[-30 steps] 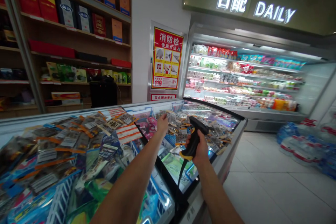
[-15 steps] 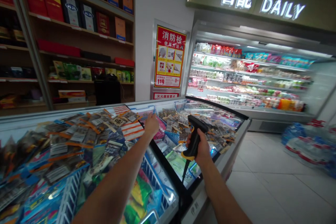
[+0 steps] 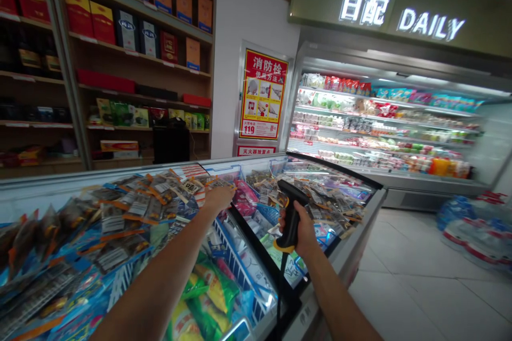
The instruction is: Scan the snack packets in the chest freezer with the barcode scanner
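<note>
My right hand (image 3: 306,232) is wrapped round the grip of a black and yellow barcode scanner (image 3: 291,218). The scanner is held upright above the freezer, and its cable hangs down from the grip. My left hand (image 3: 219,199) reaches over the left half of the freezer, its fingers drawn together beside the black divider (image 3: 256,248). What those fingers hold, if anything, is hidden. Next to this hand lie small snack packets (image 3: 150,192) with orange edges and a bag with orange and white stripes (image 3: 200,197).
The chest freezer (image 3: 356,256) has a raised white rim. Green and yellow bags (image 3: 208,287) lie in blue wire baskets inside it. Boxed goods fill a wooden shelf (image 3: 140,72) behind. A lit chiller (image 3: 380,128) and shrink-wrapped bottles (image 3: 476,232) stand to the right.
My left hand has shifted left and slightly down, from over the divider to the striped bag. The scanner has moved slightly left in view. The view has shifted a little.
</note>
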The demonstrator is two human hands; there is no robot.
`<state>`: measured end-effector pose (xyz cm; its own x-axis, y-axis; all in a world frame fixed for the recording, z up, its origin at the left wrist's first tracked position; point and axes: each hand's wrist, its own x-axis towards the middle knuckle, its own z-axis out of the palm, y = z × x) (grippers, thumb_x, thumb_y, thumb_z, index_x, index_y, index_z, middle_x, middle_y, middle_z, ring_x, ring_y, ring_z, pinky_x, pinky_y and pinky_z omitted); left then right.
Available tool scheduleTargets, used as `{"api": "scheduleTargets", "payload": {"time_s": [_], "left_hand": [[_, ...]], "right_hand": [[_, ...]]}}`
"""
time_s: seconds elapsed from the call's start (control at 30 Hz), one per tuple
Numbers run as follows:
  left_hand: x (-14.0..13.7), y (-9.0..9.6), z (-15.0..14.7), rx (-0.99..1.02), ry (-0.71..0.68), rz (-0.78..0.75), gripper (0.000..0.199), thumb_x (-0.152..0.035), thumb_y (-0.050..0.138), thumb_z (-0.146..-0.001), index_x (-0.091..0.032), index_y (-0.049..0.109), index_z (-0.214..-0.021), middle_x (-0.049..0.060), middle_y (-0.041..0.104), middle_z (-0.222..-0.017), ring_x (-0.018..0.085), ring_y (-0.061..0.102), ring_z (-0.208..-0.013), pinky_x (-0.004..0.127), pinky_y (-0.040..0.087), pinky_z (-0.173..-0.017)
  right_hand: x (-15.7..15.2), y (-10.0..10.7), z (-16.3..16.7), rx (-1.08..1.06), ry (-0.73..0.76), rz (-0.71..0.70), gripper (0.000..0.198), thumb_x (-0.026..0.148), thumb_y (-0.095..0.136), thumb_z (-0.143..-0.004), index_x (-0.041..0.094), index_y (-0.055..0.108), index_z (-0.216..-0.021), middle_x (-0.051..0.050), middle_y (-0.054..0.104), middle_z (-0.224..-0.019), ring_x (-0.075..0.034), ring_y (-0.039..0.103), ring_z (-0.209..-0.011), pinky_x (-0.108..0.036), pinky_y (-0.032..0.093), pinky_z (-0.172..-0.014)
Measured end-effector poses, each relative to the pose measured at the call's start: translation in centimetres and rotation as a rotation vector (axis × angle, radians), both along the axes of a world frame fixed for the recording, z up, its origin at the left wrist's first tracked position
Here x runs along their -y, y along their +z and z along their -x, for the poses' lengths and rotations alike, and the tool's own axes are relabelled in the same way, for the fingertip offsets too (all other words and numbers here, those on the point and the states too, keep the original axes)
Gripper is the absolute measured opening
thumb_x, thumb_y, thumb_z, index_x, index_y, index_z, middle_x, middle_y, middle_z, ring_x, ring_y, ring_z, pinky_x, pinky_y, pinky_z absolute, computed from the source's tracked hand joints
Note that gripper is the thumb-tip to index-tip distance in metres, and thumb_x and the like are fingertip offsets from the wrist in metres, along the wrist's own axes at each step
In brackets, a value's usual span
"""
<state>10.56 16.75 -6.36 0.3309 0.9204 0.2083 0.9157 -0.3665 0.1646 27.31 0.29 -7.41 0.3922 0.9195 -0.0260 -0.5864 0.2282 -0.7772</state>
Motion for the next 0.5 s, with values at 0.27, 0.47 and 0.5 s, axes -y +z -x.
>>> {"api": "scheduleTargets", "payload": {"time_s": [0.27,0.47,0.5], "left_hand": [[0.2,0.0,-0.8,0.180,0.303,-0.006,0.054,-0.043,0.050,-0.072,-0.012,0.048,-0.117,0.020,0.059,-0.108,0.035,0.049,-0.107,0.045,0.039,-0.082],[-2.0,-1.4,-2.0,0.464,0.084,0.046,0.051,-0.011,0.051,-0.068,-0.012,0.047,-0.118,0.016,0.060,-0.108,0.026,0.056,-0.099,0.034,0.042,-0.079],[-2.4,-1.5,-2.2,0.551,0.071,0.042,0.050,-0.008,0.051,-0.066,-0.011,0.049,-0.116,0.016,0.061,-0.106,0.025,0.057,-0.096,0.033,0.042,-0.078]], "right_hand": [[-1.0,1.3,1.3,0.038,0.106,0.009,0.025,0.040,0.057,-0.067,0.016,0.053,-0.067,0.002,0.054,-0.047,-0.009,0.046,-0.035,-0.020,0.036,-0.033],[-1.2,1.0,1.9,0.037,0.132,0.059,0.027,0.041,0.053,-0.070,0.015,0.051,-0.061,0.001,0.053,-0.045,-0.009,0.044,-0.032,-0.020,0.034,-0.031],[-1.1,0.9,1.8,0.028,0.135,0.054,0.027,0.041,0.053,-0.070,0.015,0.052,-0.063,0.001,0.054,-0.046,-0.009,0.044,-0.033,-0.020,0.034,-0.031]]}}
